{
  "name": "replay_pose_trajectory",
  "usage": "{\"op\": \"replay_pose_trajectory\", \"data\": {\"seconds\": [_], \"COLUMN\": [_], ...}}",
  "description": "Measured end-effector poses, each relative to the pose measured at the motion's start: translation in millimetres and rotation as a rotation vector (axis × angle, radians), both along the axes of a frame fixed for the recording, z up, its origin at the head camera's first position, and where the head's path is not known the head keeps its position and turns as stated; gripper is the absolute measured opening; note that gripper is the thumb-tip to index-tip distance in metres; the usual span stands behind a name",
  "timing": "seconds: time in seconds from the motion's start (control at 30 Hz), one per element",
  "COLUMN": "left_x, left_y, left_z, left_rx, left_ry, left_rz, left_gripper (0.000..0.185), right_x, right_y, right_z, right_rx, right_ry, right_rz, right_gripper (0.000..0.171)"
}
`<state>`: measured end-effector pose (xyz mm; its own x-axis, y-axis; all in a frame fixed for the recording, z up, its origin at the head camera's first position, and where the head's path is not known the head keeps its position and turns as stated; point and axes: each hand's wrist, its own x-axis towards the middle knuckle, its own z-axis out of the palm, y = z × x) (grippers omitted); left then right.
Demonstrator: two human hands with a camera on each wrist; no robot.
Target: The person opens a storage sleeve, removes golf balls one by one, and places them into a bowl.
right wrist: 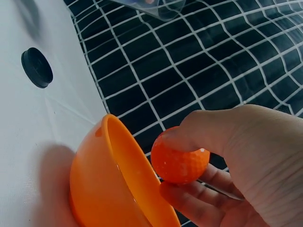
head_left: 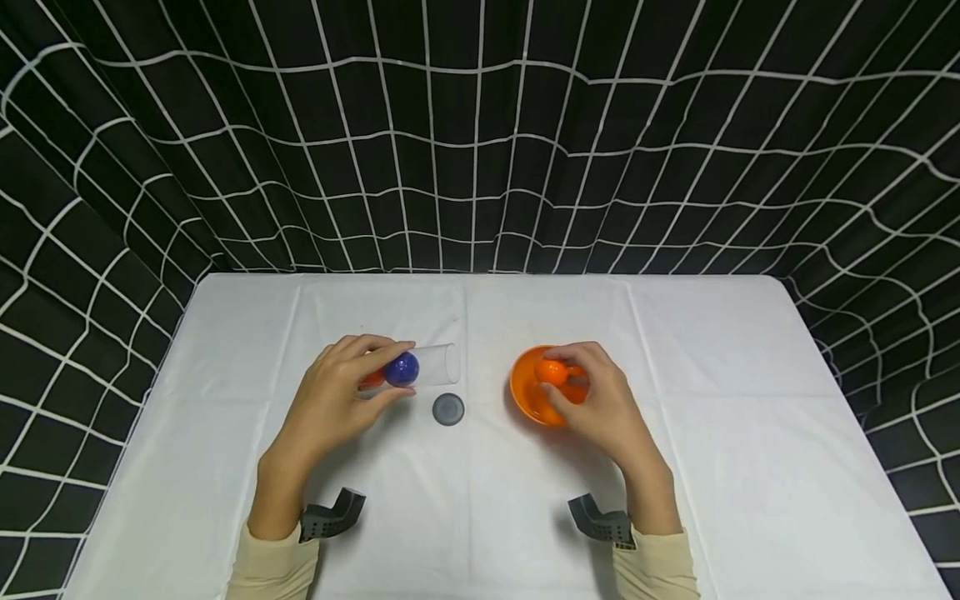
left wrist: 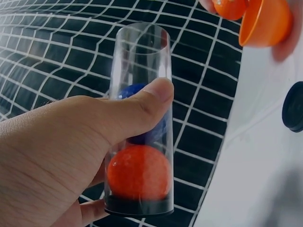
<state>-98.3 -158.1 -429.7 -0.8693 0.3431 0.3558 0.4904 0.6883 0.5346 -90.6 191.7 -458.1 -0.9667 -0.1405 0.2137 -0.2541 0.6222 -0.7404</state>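
Presently, a clear tube (head_left: 423, 367) is gripped on its side by the left hand (head_left: 337, 404), thumb (left wrist: 142, 106) and fingers curled round it, just above the white table (head_left: 750, 433). One blue ball (head_left: 402, 368) and one orange ball (left wrist: 138, 171) are seen inside it, the orange one against the closed black base. A further orange ball (right wrist: 180, 161) is pinched by the right hand (head_left: 600, 400) at the rim of the orange bowl (right wrist: 109, 189). At least one more orange ball appears to lie in the bowl; that count cannot be confirmed.

For a clean insertion, it is judged that the tube mouth should be tilted upward and held steady, and the ball brought squarely to the opening before being released. One black cap (head_left: 447, 409) lies between tube and bowl.
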Motion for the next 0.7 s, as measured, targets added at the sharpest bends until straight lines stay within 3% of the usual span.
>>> {"op": "replay_pose_trajectory", "data": {"seconds": [0.7], "left_x": [0.4], "left_y": [1.8], "left_z": [-0.6], "left_rx": [-0.002], "left_ry": [-0.003], "left_rz": [-0.006], "left_gripper": [0.052], "right_x": [0.6], "right_y": [-1.1], "right_z": [-1.2], "right_rx": [0.099], "right_ry": [-0.044], "right_rz": [0.004], "right_gripper": [0.038]}}
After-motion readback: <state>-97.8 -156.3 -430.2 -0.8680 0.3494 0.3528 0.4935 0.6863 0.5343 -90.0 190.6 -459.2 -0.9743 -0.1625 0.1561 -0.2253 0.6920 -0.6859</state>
